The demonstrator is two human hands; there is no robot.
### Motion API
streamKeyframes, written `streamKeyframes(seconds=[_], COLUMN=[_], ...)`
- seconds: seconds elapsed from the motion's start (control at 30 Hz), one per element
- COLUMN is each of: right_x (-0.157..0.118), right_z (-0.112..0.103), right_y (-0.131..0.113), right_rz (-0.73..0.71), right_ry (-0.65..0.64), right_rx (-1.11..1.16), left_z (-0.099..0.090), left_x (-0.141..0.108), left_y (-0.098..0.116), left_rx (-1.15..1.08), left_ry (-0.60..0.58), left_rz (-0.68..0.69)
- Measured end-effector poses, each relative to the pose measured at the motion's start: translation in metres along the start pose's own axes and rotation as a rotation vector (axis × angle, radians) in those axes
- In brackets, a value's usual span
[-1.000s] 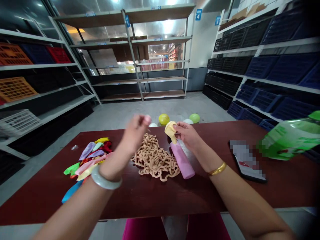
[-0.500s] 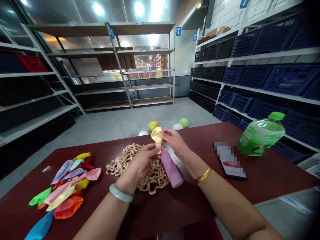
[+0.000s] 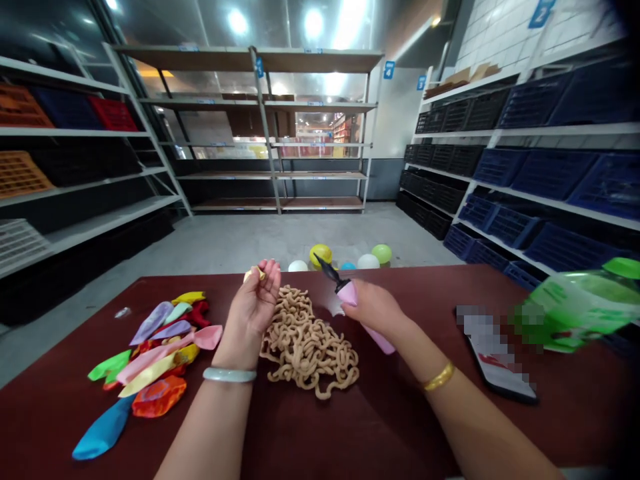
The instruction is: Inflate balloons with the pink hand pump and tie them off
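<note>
My left hand [image 3: 256,303] is palm up, its thumb pressing a pale yellow balloon [image 3: 254,274] against the fingers; most of the balloon is hidden. In my right hand [image 3: 376,308] is a pink balloon pump [image 3: 348,293]. Its black nozzle points up and to the left, and its lower end shows below the hand. Between the hands, a heap of beige curly, worm-like pieces [image 3: 313,343] lies on the dark red table [image 3: 300,440]. Several uninflated balloons [image 3: 156,360] in mixed colours are spread on the table left of my left hand.
A phone [image 3: 497,360] and a tilted green bottle [image 3: 575,307] are on the table's right side. Inflated balloons [image 3: 320,255] lie past the far edge. Shelving [image 3: 320,176] stands at the back, with dark blue crates [image 3: 555,172] on racks at right.
My hands have separated. The left took the yellow balloon leftward, off the pump's nozzle, while the right hand now grips the pump, which was standing free below it. The view shifted left.
</note>
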State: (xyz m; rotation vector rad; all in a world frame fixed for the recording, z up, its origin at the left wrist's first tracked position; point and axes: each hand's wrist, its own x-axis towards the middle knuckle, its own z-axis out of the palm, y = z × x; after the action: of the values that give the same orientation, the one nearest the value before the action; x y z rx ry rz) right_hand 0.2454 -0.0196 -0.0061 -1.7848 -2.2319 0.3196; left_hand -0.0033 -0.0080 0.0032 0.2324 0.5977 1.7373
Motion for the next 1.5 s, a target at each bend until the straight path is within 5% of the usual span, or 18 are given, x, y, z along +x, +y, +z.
streamKeyframes(seconds=[0.07, 0.2, 0.63, 1.3, 1.5], right_x=[-0.004, -0.019, -0.019, -0.017, -0.016], right_z=[-0.007, -0.008, 0.001, 0.009, 0.011], right_y=[-0.009, -0.031, -0.034, -0.032, -0.031], right_rz=[-0.144, -0.382, -0.312, -0.346, -0.357], right_ry=[0.068, -0.05, -0.088, -0.021, 0.046], right_rx=[0.141, 0.269, 0.184, 0.4, 0.404], left_z=[-0.002, -0.006, -0.005, 0.005, 0.004], left_x=[0.002, 0.005, 0.0, -0.028, -0.027], left_y=[0.0, -0.001, -0.018, -0.04, -0.032], left_rx=[-0.013, -0.028, 0.068, 0.33, 0.432], left_ry=[0.012, 0.04, -0.071, -0.256, -0.278], left_rz=[-0.017, -0.022, -0.01, 0.075, 0.123])
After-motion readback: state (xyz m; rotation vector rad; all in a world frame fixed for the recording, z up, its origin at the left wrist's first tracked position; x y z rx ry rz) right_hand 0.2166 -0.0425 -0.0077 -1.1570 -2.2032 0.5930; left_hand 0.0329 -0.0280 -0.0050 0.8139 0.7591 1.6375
